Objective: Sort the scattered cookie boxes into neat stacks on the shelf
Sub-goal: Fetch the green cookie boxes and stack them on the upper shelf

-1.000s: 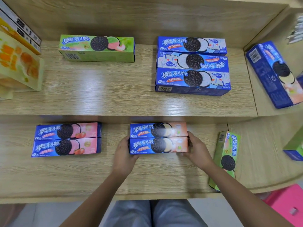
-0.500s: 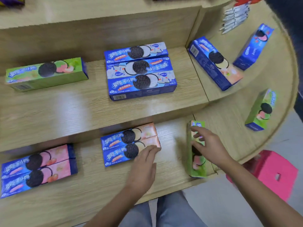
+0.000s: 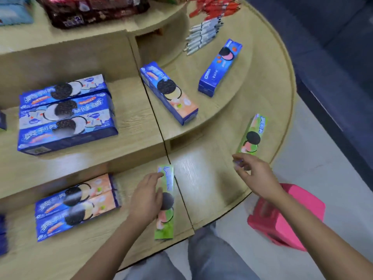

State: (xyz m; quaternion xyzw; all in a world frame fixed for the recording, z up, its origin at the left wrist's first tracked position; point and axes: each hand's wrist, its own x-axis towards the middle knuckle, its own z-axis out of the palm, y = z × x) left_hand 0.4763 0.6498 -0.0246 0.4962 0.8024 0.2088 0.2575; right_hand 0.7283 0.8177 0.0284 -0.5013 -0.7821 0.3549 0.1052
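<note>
A green cookie box lies lengthwise at the front of the lower shelf. My left hand grips its left side, thumb over the top. A second green box lies near the curved shelf's outer edge. My right hand hovers just below it, fingers apart and empty. Two peach-and-blue boxes sit side by side left of my left hand. Three blue boxes are packed together on the middle shelf. A peach-and-blue box and a blue strawberry box lie askew on the curved middle tier.
A pink stool stands on the floor right of my legs. White stick packs and red ones lie on the upper curved tier. Dark snack packs fill the top shelf. Blue box ends show at the far left edge.
My view swung right. My right hand left the near green box and reached toward the far green one. My left hand moved off the peach boxes onto the near green box.
</note>
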